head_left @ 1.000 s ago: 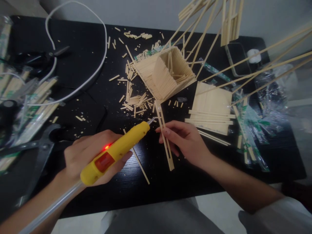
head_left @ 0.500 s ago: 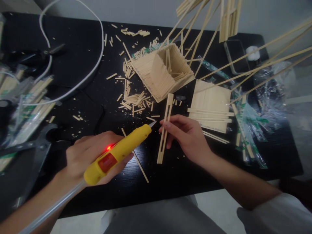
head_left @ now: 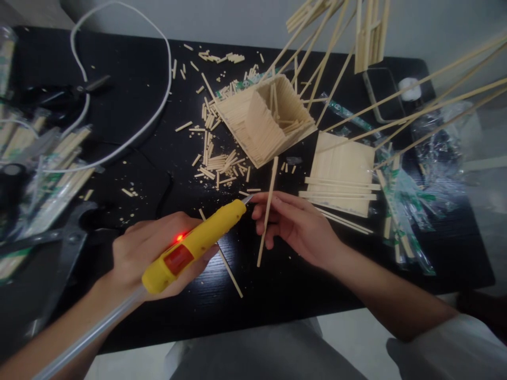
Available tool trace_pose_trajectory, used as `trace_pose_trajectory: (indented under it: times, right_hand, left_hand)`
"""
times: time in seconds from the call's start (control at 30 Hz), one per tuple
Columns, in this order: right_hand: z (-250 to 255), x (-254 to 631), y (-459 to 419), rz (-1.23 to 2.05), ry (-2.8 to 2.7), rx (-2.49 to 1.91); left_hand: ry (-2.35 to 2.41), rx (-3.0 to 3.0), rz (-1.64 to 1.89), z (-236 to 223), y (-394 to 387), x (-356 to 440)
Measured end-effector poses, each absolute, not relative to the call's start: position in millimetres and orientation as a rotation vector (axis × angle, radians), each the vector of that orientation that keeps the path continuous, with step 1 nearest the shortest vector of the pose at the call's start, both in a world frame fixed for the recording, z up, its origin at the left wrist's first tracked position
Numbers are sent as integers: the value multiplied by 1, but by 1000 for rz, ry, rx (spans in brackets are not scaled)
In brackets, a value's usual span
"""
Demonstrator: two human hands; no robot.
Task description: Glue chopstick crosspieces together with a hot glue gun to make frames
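Observation:
My left hand [head_left: 152, 252] is wrapped round a yellow glue gun [head_left: 196, 244] with a red light lit; a clear glue stick juts from its back. Its metal tip points at my right hand [head_left: 295, 224], which pinches a small frame of glued bamboo sticks [head_left: 268, 208], seen edge-on, just above the black table [head_left: 127, 126]. Behind it stands a box-shaped house of bamboo sticks [head_left: 265, 119], and to the right lies a flat panel of sticks [head_left: 343, 174].
Several cut stick bits [head_left: 216, 163] litter the table's middle. A white cable [head_left: 119, 79] loops at the left, with pliers [head_left: 67, 92], wrapped chopstick packs [head_left: 51, 158] and large shears [head_left: 59, 248]. Long sticks [head_left: 415, 100] hang overhead at the right; plastic wrappers [head_left: 407, 200] and a phone [head_left: 382, 95] lie there.
My right hand has turned the stick frame from lying slanted and flat-on to edge-on. The glue gun has stayed almost still beside it.

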State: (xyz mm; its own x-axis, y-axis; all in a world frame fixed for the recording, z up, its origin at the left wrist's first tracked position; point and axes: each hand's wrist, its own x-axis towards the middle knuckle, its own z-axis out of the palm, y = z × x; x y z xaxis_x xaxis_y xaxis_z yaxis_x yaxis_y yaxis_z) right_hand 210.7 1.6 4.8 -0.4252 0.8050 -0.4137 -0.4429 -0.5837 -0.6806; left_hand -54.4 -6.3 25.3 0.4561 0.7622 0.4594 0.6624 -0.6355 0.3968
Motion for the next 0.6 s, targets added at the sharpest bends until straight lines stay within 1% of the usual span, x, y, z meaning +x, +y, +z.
trace_pose_trajectory:
  times: [0.1, 0.23, 0.4, 0.6]
  right_hand:
    - [6, 210, 1, 2072, -625, -919]
    - [9, 209, -1, 2056, -671, -946]
    - [9, 209, -3, 2135, -677, -903]
    - [5, 206, -8, 2127, -840, -963]
  left_hand:
    - [1262, 2534, 897, 25, -8, -55]
    - [1215, 2536, 954, 26, -5, -55]
    - [1193, 2539, 992, 26, -2, -54]
    - [1225, 2515, 977, 25, -5, -54]
